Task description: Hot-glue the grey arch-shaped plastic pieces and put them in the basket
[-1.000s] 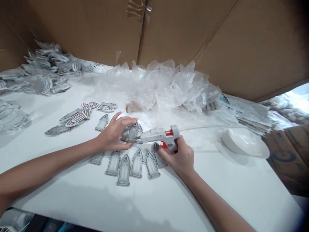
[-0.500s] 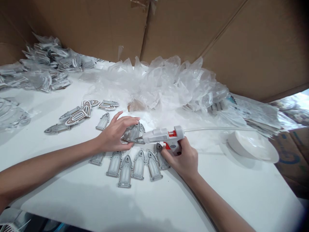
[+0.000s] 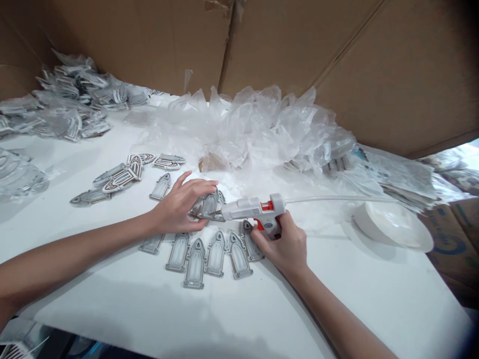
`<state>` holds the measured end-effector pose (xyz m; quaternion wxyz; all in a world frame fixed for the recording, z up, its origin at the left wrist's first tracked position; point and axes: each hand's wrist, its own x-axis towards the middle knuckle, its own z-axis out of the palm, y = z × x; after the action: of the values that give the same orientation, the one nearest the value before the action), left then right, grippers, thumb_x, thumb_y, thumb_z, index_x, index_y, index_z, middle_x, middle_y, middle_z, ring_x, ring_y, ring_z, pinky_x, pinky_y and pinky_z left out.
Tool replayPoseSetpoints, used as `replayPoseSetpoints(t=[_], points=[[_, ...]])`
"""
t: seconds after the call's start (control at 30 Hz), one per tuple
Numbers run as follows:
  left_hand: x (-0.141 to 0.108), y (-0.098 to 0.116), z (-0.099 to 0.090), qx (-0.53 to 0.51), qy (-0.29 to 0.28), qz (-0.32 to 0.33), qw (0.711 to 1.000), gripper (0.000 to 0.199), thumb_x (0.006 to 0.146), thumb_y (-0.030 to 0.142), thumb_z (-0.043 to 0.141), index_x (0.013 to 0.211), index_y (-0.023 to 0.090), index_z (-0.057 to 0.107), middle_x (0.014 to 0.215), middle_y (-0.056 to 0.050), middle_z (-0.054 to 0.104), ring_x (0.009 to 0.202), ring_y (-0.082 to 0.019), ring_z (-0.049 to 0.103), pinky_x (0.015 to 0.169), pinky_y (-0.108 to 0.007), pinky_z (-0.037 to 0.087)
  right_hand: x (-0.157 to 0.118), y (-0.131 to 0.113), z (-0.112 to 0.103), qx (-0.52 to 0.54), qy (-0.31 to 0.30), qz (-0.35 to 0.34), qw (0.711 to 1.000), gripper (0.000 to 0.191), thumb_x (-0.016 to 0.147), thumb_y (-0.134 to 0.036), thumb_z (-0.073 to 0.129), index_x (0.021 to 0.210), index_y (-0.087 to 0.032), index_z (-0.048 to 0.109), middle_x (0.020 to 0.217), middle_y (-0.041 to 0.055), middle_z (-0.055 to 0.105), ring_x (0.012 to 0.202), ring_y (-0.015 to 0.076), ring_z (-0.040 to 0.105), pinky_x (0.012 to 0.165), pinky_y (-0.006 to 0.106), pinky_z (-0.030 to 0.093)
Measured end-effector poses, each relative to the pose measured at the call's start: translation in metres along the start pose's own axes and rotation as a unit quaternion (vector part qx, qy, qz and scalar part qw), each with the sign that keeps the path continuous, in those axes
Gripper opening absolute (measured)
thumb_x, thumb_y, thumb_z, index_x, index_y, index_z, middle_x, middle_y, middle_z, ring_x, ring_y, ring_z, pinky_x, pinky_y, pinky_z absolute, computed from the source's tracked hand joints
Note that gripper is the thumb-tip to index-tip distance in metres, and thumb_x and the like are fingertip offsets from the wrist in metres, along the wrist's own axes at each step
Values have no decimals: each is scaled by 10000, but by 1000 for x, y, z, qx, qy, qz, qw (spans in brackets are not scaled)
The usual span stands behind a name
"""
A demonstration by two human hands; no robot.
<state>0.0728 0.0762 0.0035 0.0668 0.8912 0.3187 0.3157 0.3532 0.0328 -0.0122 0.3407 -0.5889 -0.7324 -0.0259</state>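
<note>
My right hand (image 3: 286, 247) is wrapped round the handle of a white and red glue gun (image 3: 249, 208), whose nozzle points left. With thumb and fingers my left hand (image 3: 183, 202) grips a grey arched piece (image 3: 209, 204) at the nozzle tip. Several flat grey arched pieces (image 3: 195, 264) lie fanned out on the white table (image 3: 149, 309) below the hands. One more arched piece (image 3: 160, 186) lies just beyond my left wrist. A small pile of grey and brown-patterned pieces (image 3: 121, 178) is to the left.
Crumpled clear plastic bags (image 3: 262, 124) spread along the back before a cardboard wall (image 3: 280, 45). Bagged pieces (image 3: 75, 94) are heaped at the back left. A white bowl (image 3: 392, 227) stands at the right, near flat plastic packs (image 3: 400, 174). Clear plastic (image 3: 20, 172) lies at the left edge.
</note>
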Motion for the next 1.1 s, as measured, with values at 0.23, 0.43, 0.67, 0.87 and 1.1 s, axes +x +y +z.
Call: replayPoseSetpoints(t=[0.23,0.43,0.67,0.87,1.1], points=[[0,0,0,2,0,-2,1000,660,772,264,662,1324,239,302,1387,-112,533,1320,-202,503,1232,-474,162,-1,1,0,3,-5,8,1000,273,713,-393,586,805,-207,409,508,-75,398,420,71,360,461,205,314],[0,1,0,0,3,3,1000,667,770,254,670,1325,233,301,1385,-107,534,1320,-200,503,1233,-467,160,0,2,0,3,-4,1,1000,264,721,-380,590,815,-203,418,507,-78,404,415,68,365,454,198,315],[0,0,0,2,5,5,1000,667,770,262,668,1325,238,299,1385,-110,535,1319,-205,507,1232,-477,169,0,2,0,-3,2,-10,1000,266,724,-382,588,803,-204,407,505,-81,390,406,63,356,442,194,314],[1,0,0,2,6,3,1000,655,775,260,665,1322,234,305,1382,-109,538,1316,-199,508,1234,-466,159,1,0,1,-19,21,-19,999,279,728,-393,604,802,-200,416,508,-78,402,406,61,370,436,188,312],[-1,-1,2,-3,25,11,1000,663,758,236,686,1318,216,332,1377,-114,543,1310,-199,515,1234,-461,160,2,-2,1,-36,29,-29,999,299,732,-414,625,823,-193,446,523,-78,425,409,57,384,432,179,310]])
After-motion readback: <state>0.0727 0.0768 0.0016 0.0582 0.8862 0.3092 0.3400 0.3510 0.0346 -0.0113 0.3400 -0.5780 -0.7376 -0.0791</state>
